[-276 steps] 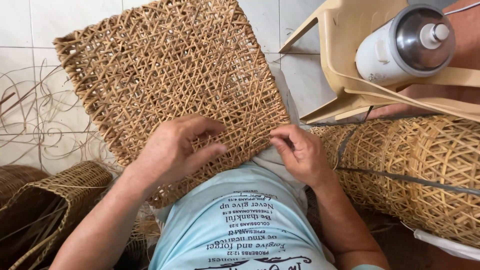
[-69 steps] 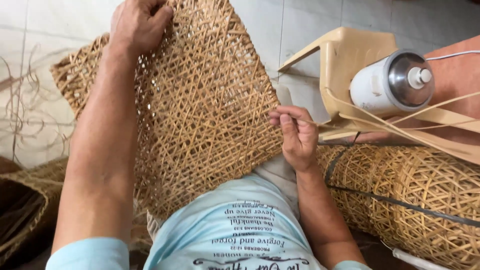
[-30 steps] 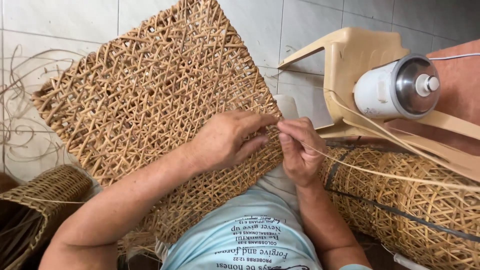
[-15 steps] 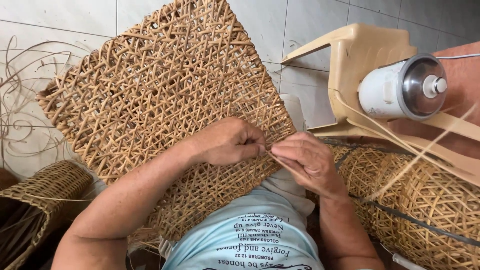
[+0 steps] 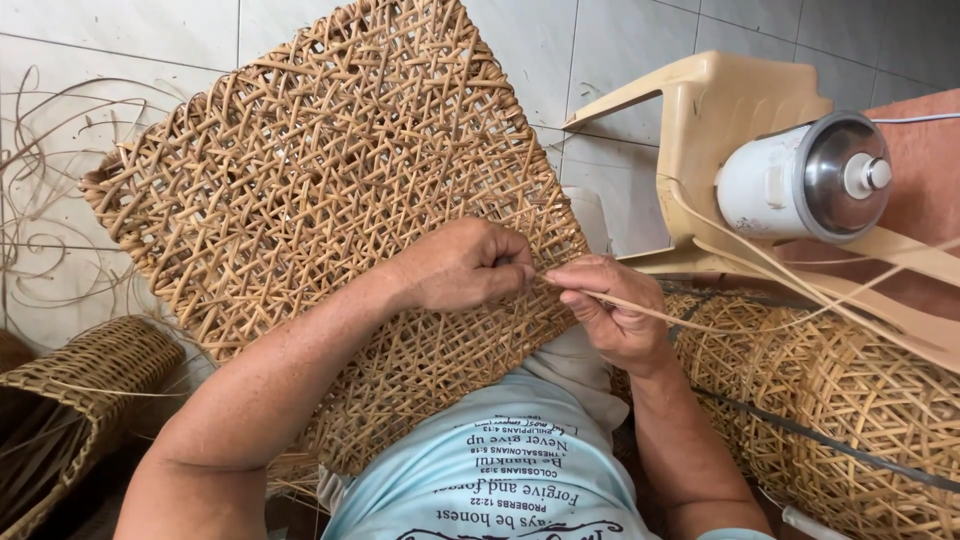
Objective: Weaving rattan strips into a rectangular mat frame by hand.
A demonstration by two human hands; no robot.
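A square open-weave rattan panel (image 5: pixel 300 190) leans on my lap, tilted away from me. My left hand (image 5: pixel 462 266) lies on its lower right part, fingers curled and pinching at the weave near the right edge. My right hand (image 5: pixel 610 308) sits just beside it at the panel's edge, pinching a thin rattan strand (image 5: pixel 700 325) that runs off to the right. The fingertips of both hands nearly touch at the same spot.
A beige plastic chair (image 5: pixel 720 110) lies on its side at the right with a white and steel appliance (image 5: pixel 805 180) on it. Woven baskets (image 5: pixel 860 400) are stacked at the lower right, another basket (image 5: pixel 80 390) at the lower left. Loose rattan strands (image 5: pixel 30 200) curl on the tiled floor.
My left hand came down from the panel's top edge to the lower right edge beside my right hand. The panel has tipped slightly, and the strand is now drawn out to the right.
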